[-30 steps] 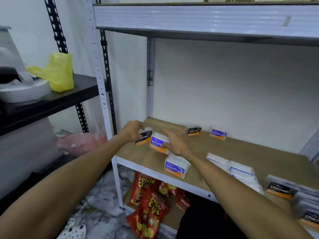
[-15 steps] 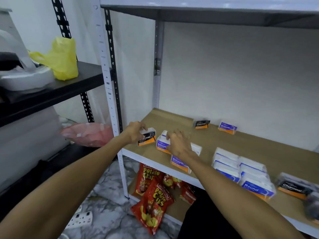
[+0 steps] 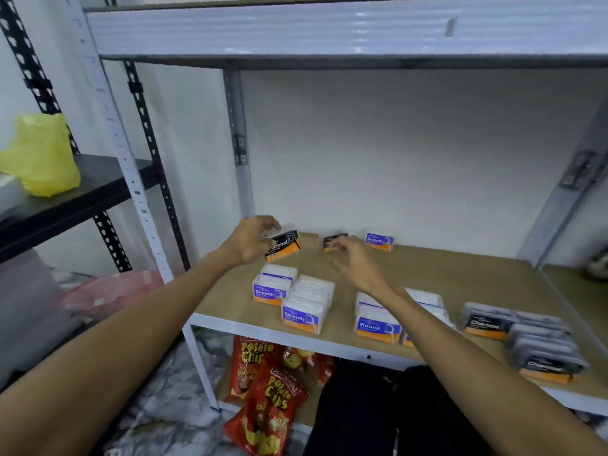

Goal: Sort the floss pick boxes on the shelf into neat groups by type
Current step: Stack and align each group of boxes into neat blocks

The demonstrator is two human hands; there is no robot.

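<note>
At the far left of the wooden shelf (image 3: 460,278), a Charcoal box (image 3: 283,243) was lifted clear of the board, tilted, and pinched between the thumb and fingers of the left hand (image 3: 251,240). Just right of it, the right hand (image 3: 357,261) hovered with its fingers loosely spread and holding nothing, its fingertips close to a small dark box (image 3: 333,240) standing near the back wall; whether they touched it could not be told. Further right along the back stood a lone Smooth box (image 3: 379,240). Nearer the front edge, two Smooth boxes (image 3: 289,301) sat side by side, touching or nearly so. To their right, partly hidden by the right forearm, was a cluster of Round boxes (image 3: 376,322). At the near right, a group of Charcoal boxes (image 3: 523,337) lay close together, blurred at the frame's edge. Below the shelf, red potato chip bags (image 3: 266,390) leaned together on the lower level. Far to the left, a yellow plastic bag (image 3: 41,156) rested on a black shelf (image 3: 85,192).
</note>
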